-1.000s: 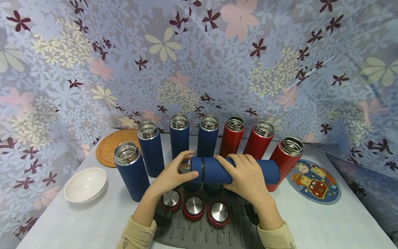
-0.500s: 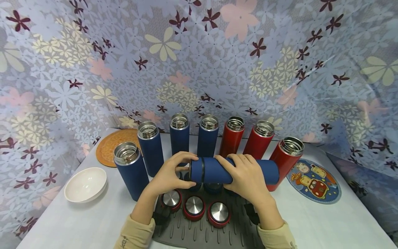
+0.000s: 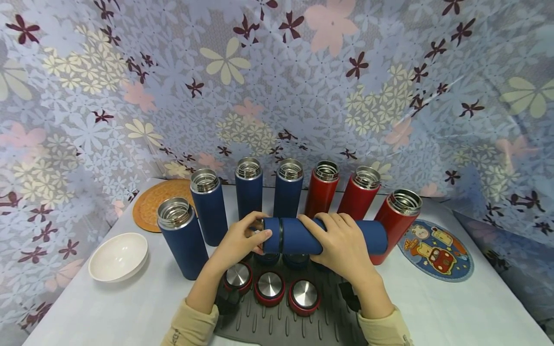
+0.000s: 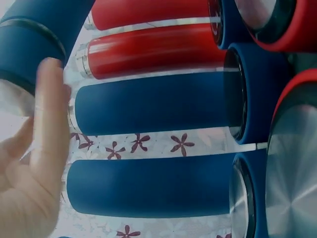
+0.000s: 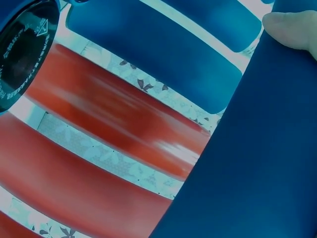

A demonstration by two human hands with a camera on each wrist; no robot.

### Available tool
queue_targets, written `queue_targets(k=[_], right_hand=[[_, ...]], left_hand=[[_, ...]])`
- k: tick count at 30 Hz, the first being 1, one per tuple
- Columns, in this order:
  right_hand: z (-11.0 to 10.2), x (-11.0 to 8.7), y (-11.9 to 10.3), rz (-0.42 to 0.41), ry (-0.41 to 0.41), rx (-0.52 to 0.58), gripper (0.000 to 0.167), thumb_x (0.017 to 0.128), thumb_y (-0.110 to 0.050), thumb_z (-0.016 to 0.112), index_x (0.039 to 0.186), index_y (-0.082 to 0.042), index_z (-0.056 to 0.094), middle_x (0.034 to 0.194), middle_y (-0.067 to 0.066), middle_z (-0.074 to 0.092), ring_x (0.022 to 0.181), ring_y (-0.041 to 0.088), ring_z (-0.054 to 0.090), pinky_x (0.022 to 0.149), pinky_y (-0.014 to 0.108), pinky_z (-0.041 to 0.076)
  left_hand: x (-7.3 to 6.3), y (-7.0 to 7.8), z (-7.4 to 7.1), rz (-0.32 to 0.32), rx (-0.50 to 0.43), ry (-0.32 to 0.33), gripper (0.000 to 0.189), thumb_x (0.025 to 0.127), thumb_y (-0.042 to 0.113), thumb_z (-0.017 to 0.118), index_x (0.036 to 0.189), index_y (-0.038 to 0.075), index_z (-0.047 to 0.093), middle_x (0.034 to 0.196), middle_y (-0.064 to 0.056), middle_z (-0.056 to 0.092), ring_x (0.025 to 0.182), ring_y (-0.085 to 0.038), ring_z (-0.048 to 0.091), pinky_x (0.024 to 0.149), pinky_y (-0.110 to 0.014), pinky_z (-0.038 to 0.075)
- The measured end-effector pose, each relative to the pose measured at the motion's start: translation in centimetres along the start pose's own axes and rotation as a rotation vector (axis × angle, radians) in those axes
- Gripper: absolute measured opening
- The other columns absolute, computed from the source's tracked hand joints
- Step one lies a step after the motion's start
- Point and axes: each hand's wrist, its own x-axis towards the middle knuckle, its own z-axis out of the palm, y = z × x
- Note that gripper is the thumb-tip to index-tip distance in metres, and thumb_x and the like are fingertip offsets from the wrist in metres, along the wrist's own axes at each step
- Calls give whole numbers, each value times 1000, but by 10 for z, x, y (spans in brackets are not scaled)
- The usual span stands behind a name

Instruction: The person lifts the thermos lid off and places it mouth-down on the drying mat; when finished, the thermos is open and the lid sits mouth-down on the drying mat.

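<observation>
A navy blue thermos flask lies sideways in the air above the grey mat, its lid pointing left. My right hand grips the body from above. At the left end, my left hand holds the blue lid between thumb and bent fingers. A dark ring marks the seam between lid and body. The left wrist view shows one digit along the lid and its silver end. In the right wrist view, a fingertip touches the blue body.
Lidless blue flasks and red flasks stand in an arc behind the hands. Red-rimmed lids and blue lids rest on the mat. A white bowl, an orange round mat and a cartoon mat lie outside.
My left hand's fingers spread wider around the lid end, then bent in again with the thumb on the lid's side. The right hand and the flask have stayed nearly still.
</observation>
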Motion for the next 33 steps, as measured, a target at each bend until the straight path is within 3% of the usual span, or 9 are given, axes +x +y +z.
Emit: queue_targets(k=[2,6,9,11,16,23,27,30,33], right_hand=[[-1,0,1,3,-3,-3,94,44,-43,90,127,-21,53,101,12,63,87,30,61,85,45,47],[-2,-1,3,19,-7,-8,94,42,-41,91,126,-20,53,101,13,63,87,31,61,84,45,46],[-2,-1,4,22,-9,-9,95,41,-40,91,127,-20,54,101,13,63,87,31,60,85,45,46],[-2,-1,4,20,-8,-10,96,41,-41,91,127,-20,53,101,13,63,87,31,60,85,45,46],[-2,-1,4,15,-3,-2,96,41,-40,91,127,-20,53,101,13,63,87,31,60,85,45,46],[-2,-1,3,13,-4,4,95,42,-42,90,127,-21,53,101,13,63,87,30,60,85,45,46],[-1,0,2,8,-1,5,94,43,-42,90,127,-21,53,101,12,63,88,30,61,85,45,46],[-1,0,2,3,-4,6,93,44,-42,90,127,-21,53,100,12,63,88,30,60,85,45,46],[0,-1,3,8,-9,4,93,44,-41,90,127,-21,53,101,12,63,88,30,60,85,45,45]], left_hand=[[-1,1,-1,35,9,-31,55,89,24,62,137,13,40,125,-19,46,91,-24,62,75,-37,54],[-1,0,-1,231,81,-69,74,77,10,74,140,16,36,143,-10,29,124,-28,41,94,-38,45],[-1,-1,-1,345,109,-55,70,71,1,76,132,13,45,142,-7,31,130,-26,33,99,-40,41],[-2,0,-1,367,109,-39,62,72,-2,75,127,12,50,138,-6,36,128,-26,36,97,-40,43],[-4,2,-2,327,86,-25,60,73,1,75,126,13,51,133,-8,41,121,-26,43,91,-37,47],[-4,4,-3,153,46,-43,58,81,11,69,134,15,44,128,-12,42,104,-27,52,79,-32,52],[-2,2,-3,81,59,-60,52,90,19,60,137,16,38,124,-17,45,84,-24,61,69,-31,54],[-1,0,-2,65,104,-72,49,96,28,50,140,18,33,118,-19,49,73,-22,62,67,-35,54],[-1,-1,-2,83,120,-78,57,95,31,51,144,22,25,127,-17,45,86,-24,62,74,-38,53]])
